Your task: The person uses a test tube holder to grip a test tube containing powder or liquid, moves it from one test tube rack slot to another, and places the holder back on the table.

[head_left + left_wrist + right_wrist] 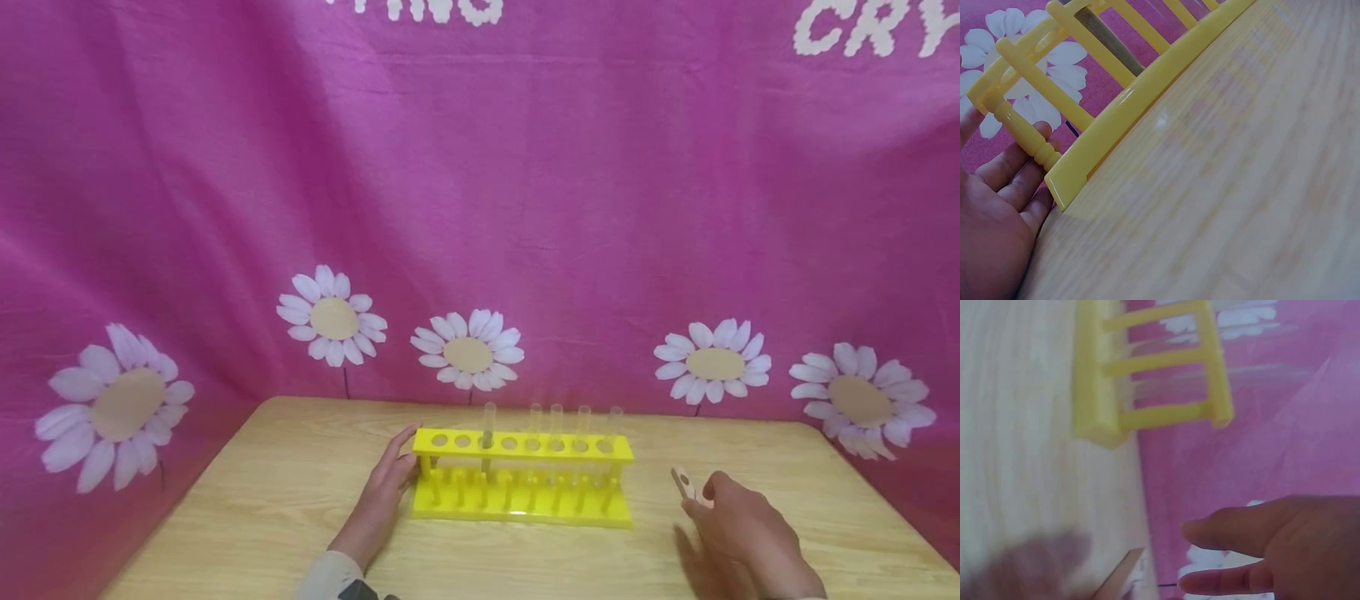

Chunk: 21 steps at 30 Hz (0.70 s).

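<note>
A yellow test tube rack (525, 518) stands upright on the table. My left hand (385, 493) grips its left end; in the left wrist view the fingers (1019, 178) reach behind the end post, with the thumb near the top bar. One test tube (488, 417) with a darker lower part stands in the third hole from the left, and several clear test tubes (557, 417) fill holes on the right. My right hand (742, 521) hovers right of the rack. Its thumb and a finger (1225, 580) point apart, close beside a small wooden clamp-like piece (682, 483) with a dark spot.
The wooden table (247, 500) ends at the back against a magenta cloth (585, 208) printed with white daisies and lettering. Test tubes rise above the rack's top bar. A shadow of the right hand falls on the tabletop.
</note>
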Motion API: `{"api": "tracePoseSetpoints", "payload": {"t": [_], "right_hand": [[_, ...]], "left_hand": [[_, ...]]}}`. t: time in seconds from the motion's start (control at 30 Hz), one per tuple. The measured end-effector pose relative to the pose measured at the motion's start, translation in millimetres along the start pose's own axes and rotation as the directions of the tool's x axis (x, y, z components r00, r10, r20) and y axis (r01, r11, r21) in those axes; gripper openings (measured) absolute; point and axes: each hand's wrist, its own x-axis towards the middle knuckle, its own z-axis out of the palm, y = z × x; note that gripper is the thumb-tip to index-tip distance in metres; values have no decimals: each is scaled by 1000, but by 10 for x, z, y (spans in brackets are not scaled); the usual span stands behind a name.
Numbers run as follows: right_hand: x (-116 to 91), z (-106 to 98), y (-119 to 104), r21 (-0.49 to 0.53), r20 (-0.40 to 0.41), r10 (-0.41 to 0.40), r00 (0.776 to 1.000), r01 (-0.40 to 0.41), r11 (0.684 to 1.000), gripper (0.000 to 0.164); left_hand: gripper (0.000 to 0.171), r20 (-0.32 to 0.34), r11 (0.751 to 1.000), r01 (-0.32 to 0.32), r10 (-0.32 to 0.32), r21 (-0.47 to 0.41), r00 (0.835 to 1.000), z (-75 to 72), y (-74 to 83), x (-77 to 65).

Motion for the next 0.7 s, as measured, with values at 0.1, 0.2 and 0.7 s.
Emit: {"api": "tracePoseSetpoints", "payload": {"t": [0.1, 0.2, 0.7], "right_hand": [[-22, -52, -98, -21, -36, -27, 999, 26, 999, 46], [-57, -88, -178, -30, -74, -70, 995, 68, 997, 50], [-262, -155, -529, -53, -160, -295, 942, 290, 956, 82]], "left_hand": [[50, -2, 1000, 2, -2, -10, 1000, -26, 6, 3], [49, -6, 1000, 9, -10, -21, 1000, -30, -8, -1], [64, -14, 951, 42, -40, 307, 999, -103, 253, -16]]}}
